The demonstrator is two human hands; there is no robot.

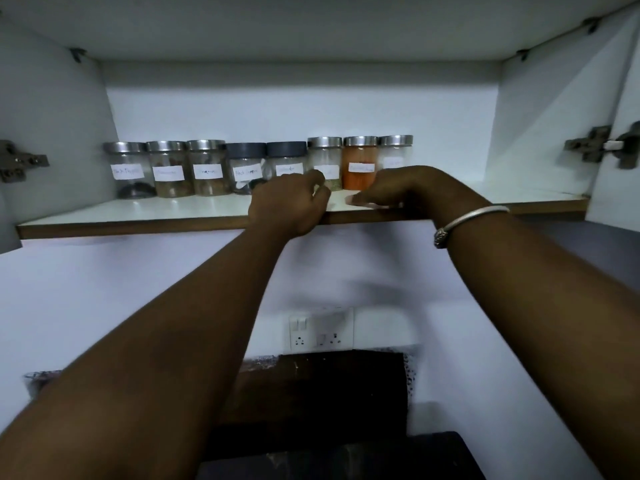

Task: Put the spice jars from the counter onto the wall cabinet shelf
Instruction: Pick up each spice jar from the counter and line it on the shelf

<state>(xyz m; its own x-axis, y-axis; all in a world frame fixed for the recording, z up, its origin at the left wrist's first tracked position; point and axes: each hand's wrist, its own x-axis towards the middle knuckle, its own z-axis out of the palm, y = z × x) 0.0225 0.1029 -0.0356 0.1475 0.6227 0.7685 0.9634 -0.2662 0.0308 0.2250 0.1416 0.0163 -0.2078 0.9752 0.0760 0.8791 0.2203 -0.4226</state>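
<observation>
Several labelled spice jars stand in a row at the back of the white cabinet shelf (pixel 138 216). Most have steel lids, two in the middle have dark lids (pixel 246 150). One jar holds orange powder (pixel 359 162). My left hand (pixel 291 204) is at the shelf's front edge, fingers loosely curled, in front of the dark-lidded jars and holding nothing. My right hand (pixel 391 188) rests palm down on the shelf, fingers flat, just in front of the orange jar and the rightmost jar (pixel 396 152). Neither hand touches a jar.
Cabinet side walls carry door hinges at left (pixel 17 164) and right (pixel 592 145). The right part of the shelf (pixel 519 197) is bare. Below, a wall socket plate (pixel 320 330) sits above a dark counter (pixel 322 403). A silver bangle (pixel 467 221) is on my right wrist.
</observation>
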